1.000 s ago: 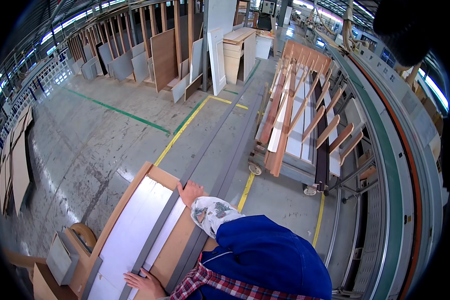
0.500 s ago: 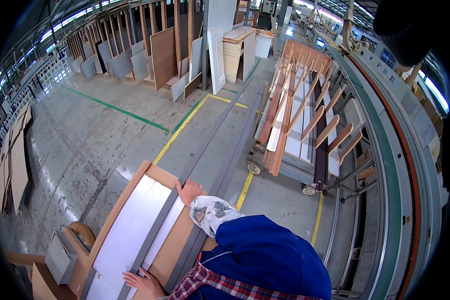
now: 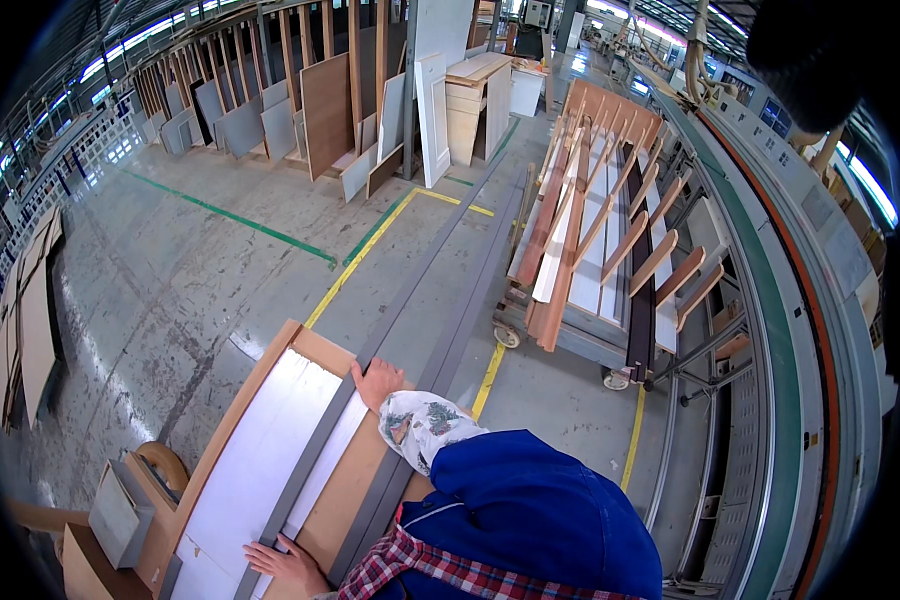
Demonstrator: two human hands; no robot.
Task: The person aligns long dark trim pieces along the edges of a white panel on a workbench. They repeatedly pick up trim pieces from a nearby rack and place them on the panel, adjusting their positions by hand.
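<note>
Right hand (image 3: 378, 380): fingers spread, pressed flat on the far end of the panel (image 3: 270, 470), at its right corner. Not closed round anything; palm down, just touching the grey strip (image 3: 315, 470) that runs lengthwise over the panel. A patterned sleeve cover (image 3: 425, 425) wraps the forearm behind it.

Left hand (image 3: 285, 563): also open, fingers splayed, lying flat on the near end of the panel, beside the same grey strip. Neither hand grips; both rest on top.

Panel: long, brown-edged board with a white face, lying flat and slanting away from the person toward the upper right. It sits in the lower left of the view, directly in front of the blue jacket (image 3: 540, 520) and plaid collar.

Left of the panel: a small grey box (image 3: 120, 515) on brown boards, near its near end.

Right of the panel: a grey floor channel, then a yellow line (image 3: 490, 375), then a wheeled rack (image 3: 600, 240) loaded with wood and white boards standing on edge. Beyond the rack, a long conveyor (image 3: 780, 330) with a green band.

Well beyond the panel's far end: upright boards (image 3: 325, 110) leaning in wooden racks, and a green floor line (image 3: 220, 215).
</note>
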